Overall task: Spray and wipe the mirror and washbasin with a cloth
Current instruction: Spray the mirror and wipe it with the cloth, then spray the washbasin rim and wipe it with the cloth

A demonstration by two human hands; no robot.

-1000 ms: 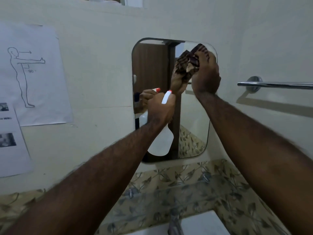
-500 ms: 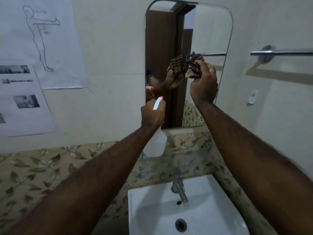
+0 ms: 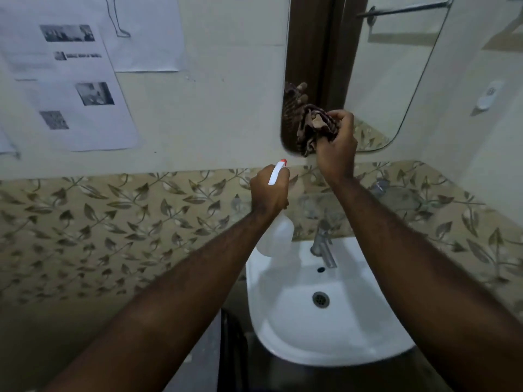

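Observation:
The wall mirror [image 3: 376, 80] hangs above the white washbasin [image 3: 285, 329]. My right hand [image 3: 336, 145] grips a bunched dark checked cloth [image 3: 311, 128] and presses it against the mirror's lower left corner. My left hand [image 3: 268, 190] holds a white spray bottle [image 3: 278, 236] with a red-tipped nozzle, just below the mirror and over the basin's back left edge. The bottle's body hangs down under my fist.
A metal tap [image 3: 324, 244] stands at the back of the basin, with the drain [image 3: 320, 299] in the bowl. Leaf-patterned tiles [image 3: 113, 222] run along the wall. Printed papers [image 3: 70, 80] are stuck up at the left. A small white hook [image 3: 486, 97] sits right of the mirror.
My right hand has wiped the cloth down from the mirror's upper right to its lower left corner. My left hand with the bottle has dropped below the mirror. The view tilted down onto the basin.

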